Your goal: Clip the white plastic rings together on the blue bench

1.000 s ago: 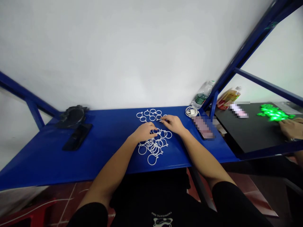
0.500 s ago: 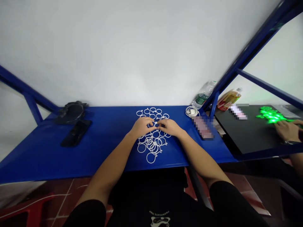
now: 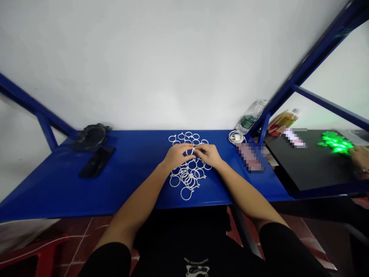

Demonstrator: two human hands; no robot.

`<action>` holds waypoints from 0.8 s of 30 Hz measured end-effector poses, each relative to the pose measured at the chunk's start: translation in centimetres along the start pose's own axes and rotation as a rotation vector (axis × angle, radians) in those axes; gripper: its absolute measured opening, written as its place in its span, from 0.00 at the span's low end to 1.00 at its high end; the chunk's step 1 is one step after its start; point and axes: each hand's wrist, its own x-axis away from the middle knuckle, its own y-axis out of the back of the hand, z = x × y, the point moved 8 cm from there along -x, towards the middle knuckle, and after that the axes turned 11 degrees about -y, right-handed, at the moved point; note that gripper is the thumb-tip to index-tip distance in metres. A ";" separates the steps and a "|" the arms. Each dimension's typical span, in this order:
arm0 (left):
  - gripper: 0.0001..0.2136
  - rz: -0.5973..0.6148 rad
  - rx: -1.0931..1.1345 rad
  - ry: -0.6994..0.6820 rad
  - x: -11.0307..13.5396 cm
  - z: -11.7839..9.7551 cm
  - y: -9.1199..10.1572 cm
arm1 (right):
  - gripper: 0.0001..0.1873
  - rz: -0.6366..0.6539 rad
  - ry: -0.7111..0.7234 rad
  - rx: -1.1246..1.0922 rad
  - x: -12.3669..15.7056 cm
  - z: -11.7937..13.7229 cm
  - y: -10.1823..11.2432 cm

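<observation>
Both my hands meet over a spread of white curtain rings (image 3: 188, 180), each with a small eyelet. My left hand (image 3: 178, 156) has its thumb and fingers closed around one white curtain ring (image 3: 193, 149). From the other side, my right hand (image 3: 209, 154) pinches the same ring near its eyelet. The fingers partly hide this ring. More rings lie beyond the hands, and others overlap in a heap nearer to me, with a single one (image 3: 186, 199) closest to the table's front edge.
On the blue table (image 3: 138, 154) a black phone-like object (image 3: 96, 162) and a dark round item (image 3: 93, 137) lie left. A coiled white cable (image 3: 236, 137), a water bottle (image 3: 248, 120) and a blurred-out object (image 3: 250, 157) are right. Another person's hand (image 3: 360, 157) is by glowing green pieces (image 3: 336, 143).
The held ring now stands raised between my fingertips, and my hands have drawn slightly closer around it. The whole view has shifted a little. The other person's hand has moved right.
</observation>
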 end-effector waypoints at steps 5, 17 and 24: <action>0.08 0.081 -0.071 0.041 -0.3 -0.7 -0.6 | 0.10 0.020 0.005 0.034 0.2 0.2 -0.1; 0.19 -0.134 -0.120 0.179 0.5 4.9 3.0 | 0.06 0.123 -0.079 0.202 -0.7 -1.7 0.3; 0.14 0.174 0.082 0.292 1.7 5.3 3.2 | 0.09 0.353 -0.031 0.270 -0.1 -2.1 -0.9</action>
